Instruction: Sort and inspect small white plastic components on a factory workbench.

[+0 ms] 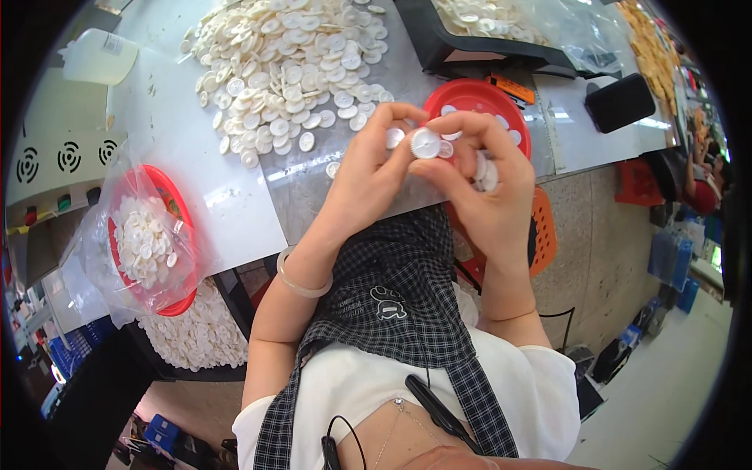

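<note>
Head view looks down at two bare hands raised just above the near edge of the tabletop (235,211). Fingers of the left hand (368,176) and fingers of the right hand (482,176) meet and pinch one small white disc (426,143), round and flat with a ridged rim, a bit like a plastic gear. The right hand also grips a few more white discs (486,174) tucked in its curled fingers; how many is hard to tell. Just behind the hands sits a round red tray (470,98) with some discs in it. On the smooth pale tabletop lies a big loose heap of the same white pieces (286,70). At the left, a red basket (168,196) lined with a crinkly clear bag holds more. A smooth pale bangle (301,283) circles the left wrist. A black and white checked apron (399,282) hangs below the arms.
</note>
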The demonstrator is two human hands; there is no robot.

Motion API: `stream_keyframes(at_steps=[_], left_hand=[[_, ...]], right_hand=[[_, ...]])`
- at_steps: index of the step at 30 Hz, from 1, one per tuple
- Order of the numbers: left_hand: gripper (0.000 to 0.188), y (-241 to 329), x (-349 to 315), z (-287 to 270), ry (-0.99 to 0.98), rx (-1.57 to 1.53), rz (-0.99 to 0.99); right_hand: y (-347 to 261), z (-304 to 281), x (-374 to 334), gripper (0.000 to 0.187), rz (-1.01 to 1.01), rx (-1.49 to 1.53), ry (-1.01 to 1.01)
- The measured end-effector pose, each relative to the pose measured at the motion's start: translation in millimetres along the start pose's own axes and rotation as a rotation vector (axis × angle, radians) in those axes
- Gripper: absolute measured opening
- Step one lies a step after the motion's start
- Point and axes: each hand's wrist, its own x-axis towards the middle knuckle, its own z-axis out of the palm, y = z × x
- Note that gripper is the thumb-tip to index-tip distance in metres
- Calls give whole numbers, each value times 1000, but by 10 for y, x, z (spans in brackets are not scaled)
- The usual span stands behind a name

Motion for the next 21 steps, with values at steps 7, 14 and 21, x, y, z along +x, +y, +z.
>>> stream_keyframes(at_steps=[7,14,21], left_hand=[[17,262,-146,-413,197,-203,-70],[28,77,-530,-609,313,440,-24],[38,-73,-540,-502,380,808,131]], right_hand=[[464,-121,85,35,175,1468,-387],[564,217,225,27,264,1427,-522],[320,486,411,17,-168,-53,-105]])
